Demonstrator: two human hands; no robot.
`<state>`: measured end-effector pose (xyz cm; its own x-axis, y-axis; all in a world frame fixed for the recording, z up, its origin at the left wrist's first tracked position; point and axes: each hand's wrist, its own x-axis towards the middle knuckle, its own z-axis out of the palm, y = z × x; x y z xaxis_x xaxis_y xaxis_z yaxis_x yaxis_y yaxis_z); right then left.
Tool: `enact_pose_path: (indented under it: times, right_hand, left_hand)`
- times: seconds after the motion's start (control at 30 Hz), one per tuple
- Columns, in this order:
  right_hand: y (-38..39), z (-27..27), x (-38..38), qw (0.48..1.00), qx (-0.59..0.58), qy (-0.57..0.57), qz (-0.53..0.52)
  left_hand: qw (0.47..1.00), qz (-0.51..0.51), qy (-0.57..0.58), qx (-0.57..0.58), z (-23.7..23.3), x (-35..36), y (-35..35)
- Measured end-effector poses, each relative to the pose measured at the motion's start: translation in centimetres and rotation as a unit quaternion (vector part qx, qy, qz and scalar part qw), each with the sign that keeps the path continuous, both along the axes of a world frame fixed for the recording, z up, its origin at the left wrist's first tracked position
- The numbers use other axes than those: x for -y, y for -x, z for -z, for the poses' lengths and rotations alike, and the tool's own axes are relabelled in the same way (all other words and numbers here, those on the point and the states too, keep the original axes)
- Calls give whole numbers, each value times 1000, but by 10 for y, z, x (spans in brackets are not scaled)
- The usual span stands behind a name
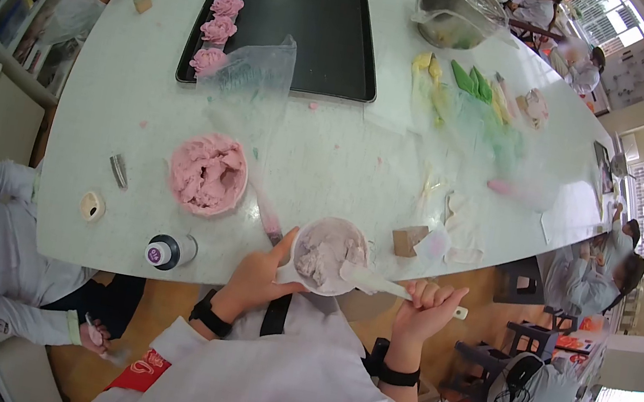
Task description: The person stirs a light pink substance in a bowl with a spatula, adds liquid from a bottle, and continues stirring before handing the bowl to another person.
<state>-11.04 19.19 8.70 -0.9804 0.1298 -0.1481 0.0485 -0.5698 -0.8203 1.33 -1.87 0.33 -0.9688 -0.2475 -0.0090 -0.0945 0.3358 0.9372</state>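
Observation:
My left hand [258,277] grips a small white bowl [290,268] at the table's near edge. Pale greyish-pink cream [322,254] fills much of it. In my right hand [422,307] is the handle of a white spatula [376,283], whose blade dips into the cream. Left of the bowl lies a piping bag [263,206] with pink in it and a metal tip. A larger bowl of pink cream [208,173] stands farther left, with a dark bottle with a white cap [170,251] nearer to me.
A black baking tray [310,20] carries several pink piped flowers [219,30] at its left. Yellow and green piping bags [471,83] lie at the right, near a plastic-covered metal pot [460,11]. A metal piping tip [118,171] lies left. Other people sit around the table.

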Motion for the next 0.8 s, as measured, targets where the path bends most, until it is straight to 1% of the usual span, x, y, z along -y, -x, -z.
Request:
enact_pose_path:
  times: [0.13, 0.27, 0.37, 0.43, 0.47, 0.53, 0.57, 0.6, 0.63, 0.67, 0.7, 0.77, 0.8]
  right_hand:
    - [1, -6, -6, 999, -4, -24, 30]
    - [7, -10, -19, 999, -23, -7, 27]
    - [10, -16, -30, 999, -54, -1, 4]
    - [11, -31, -29, 987, -88, 126, -53]
    - [11, -34, -24, 987, -89, 122, -56]
    - [15, -40, 2, 968, -181, 105, -142]
    - [19, -39, 9, 967, -181, 106, -146]
    - [23, -36, 17, 936, -261, 34, -234]
    - [27, -32, 27, 886, -337, -36, -317]
    - [30, -29, 34, 861, -376, -66, -335]
    - [31, -25, 39, 859, -377, -62, -340]
    - [34, -16, 47, 827, -396, -165, -362]
    - [32, -9, 45, 855, -362, -145, -343]
  left_hand:
    - [1000, 8, 22, 8, 3, 1, 1]
    - [1000, 4, 28, -8, 4, 2, 1]
    - [1000, 2, 14, 5, 1, 2, 1]
    - [1000, -2, 16, -8, 2, 2, 1]
    - [1000, -4, 13, -9, 1, 1, 0]
    - [1000, -6, 2, -13, -1, 3, 1]
    - [1000, -10, 3, -14, -1, 2, 1]
    - [1000, -5, 8, -6, -1, 2, 0]
    - [1000, -1, 15, 3, 0, 3, 0]
    - [1000, -8, 19, 3, 2, 4, 0]
    - [1000, -8, 23, -2, 4, 4, 0]
    - [1000, -12, 25, -9, 6, 1, -1]
    - [999, -18, 23, -22, 6, 1, -1]
